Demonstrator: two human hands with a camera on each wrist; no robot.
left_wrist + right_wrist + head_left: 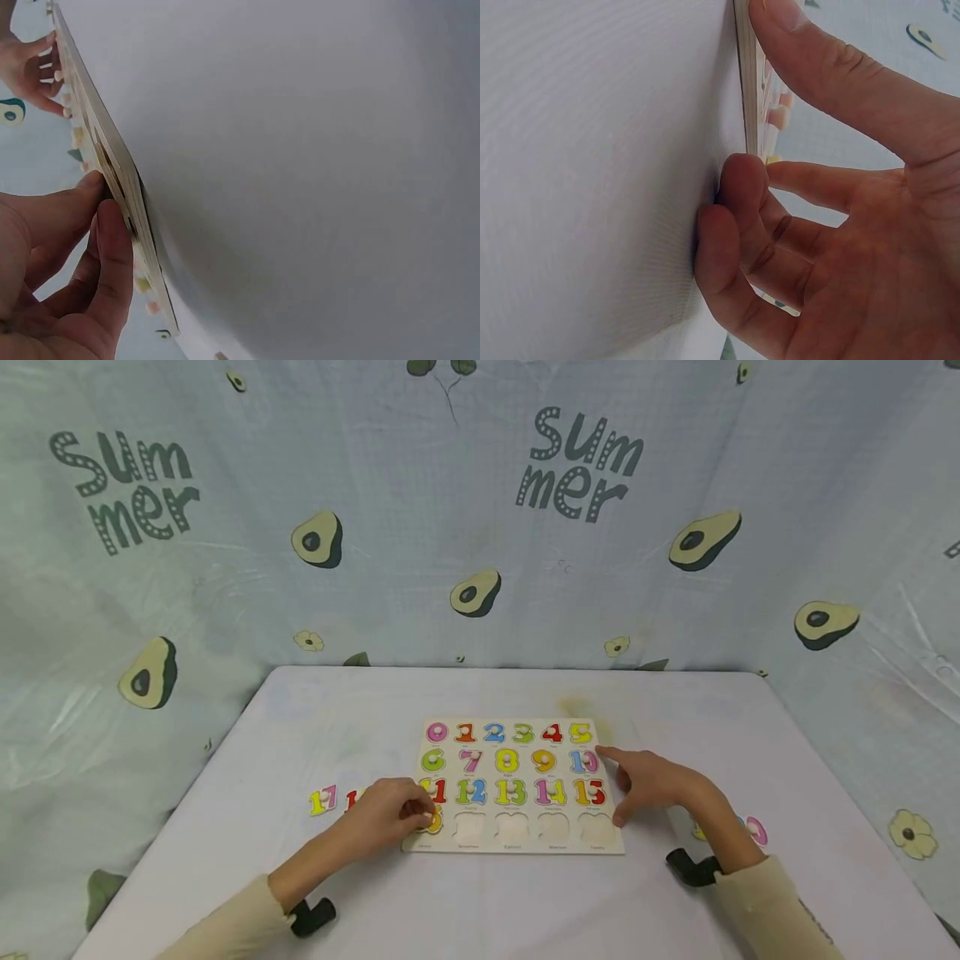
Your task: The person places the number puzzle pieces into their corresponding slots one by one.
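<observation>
A wooden number puzzle board (480, 850) lies on the table, its upper rows filled with colourful knobbed numerals. At its lower left corner my left hand (386, 814) pinches a yellow-orange number piece (433, 823) between thumb and fingertips, over the first recess of the bottom row. My fingers hide most of that piece. On the board's right side, my right hand (652, 781) touches the edge with thumb and index finger spread apart. In the right wrist view, the thumb (840, 64) rests along the board's edge, other fingers bent near the tabletop.
Left of the board lie a yellow and pink 17 piece (323, 800) and a red piece (351, 799) partly hidden by my left hand. Beyond my right wrist is a pink piece (756, 831), partly covered. A printed cloth (405, 485) hangs behind the table.
</observation>
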